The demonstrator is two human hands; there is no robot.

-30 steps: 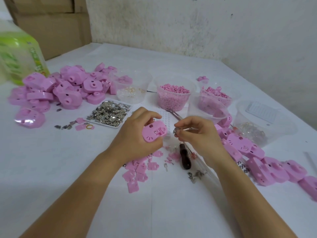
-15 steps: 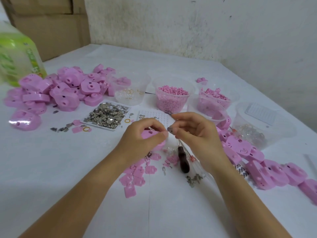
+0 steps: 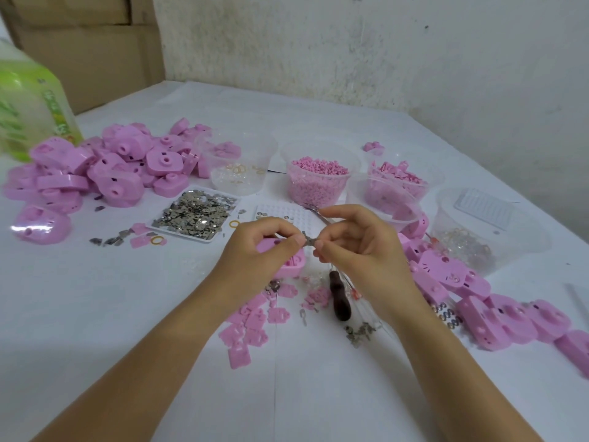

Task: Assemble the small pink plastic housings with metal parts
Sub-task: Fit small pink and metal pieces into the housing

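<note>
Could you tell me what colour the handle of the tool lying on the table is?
The handle is dark reddish-brown, per the head view.

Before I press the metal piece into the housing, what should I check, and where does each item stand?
1. Pink housing gripped in the left hand: ok.
2. Metal piece pinched between the left hand and the right hand: ok.
3. Tweezers held in the right hand: ok.
4. Metal piece lined up with its slot: cannot tell, too small.
5. Tray stocked with spare metal bits: ok.
</note>
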